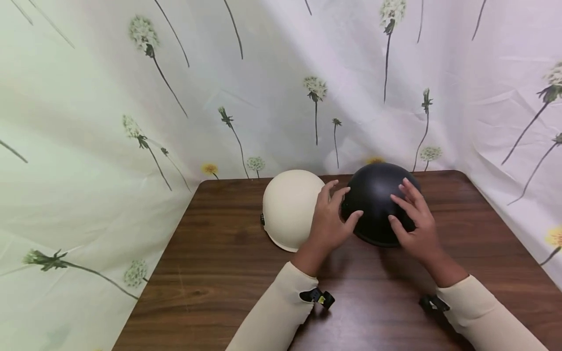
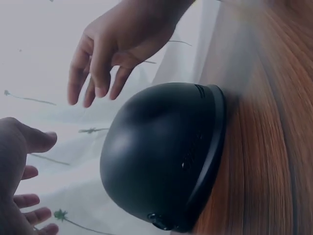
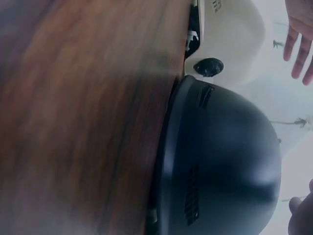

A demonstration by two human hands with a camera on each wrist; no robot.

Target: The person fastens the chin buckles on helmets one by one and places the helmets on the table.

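A glossy black helmet (image 1: 373, 195) sits dome up at the back of the table, right of a cream helmet (image 1: 287, 209). My left hand (image 1: 328, 222) hovers at the black helmet's left side, fingers spread, and covers part of the cream one. Over its right side is my right hand (image 1: 418, 229), fingers loosely bent. In the left wrist view, both hands stand apart from the black helmet (image 2: 156, 147). Vents and a low rim show on the black helmet (image 3: 225, 156) in the right wrist view, close beside the cream helmet (image 3: 234, 39) and its black round fitting.
The dark wood table (image 1: 210, 273) has rounded back corners. Behind it and along both sides hangs a white cloth (image 1: 272, 97) printed with dandelions. A black strap device (image 1: 319, 297) is on the left wrist, and another (image 1: 433, 303) on the right.
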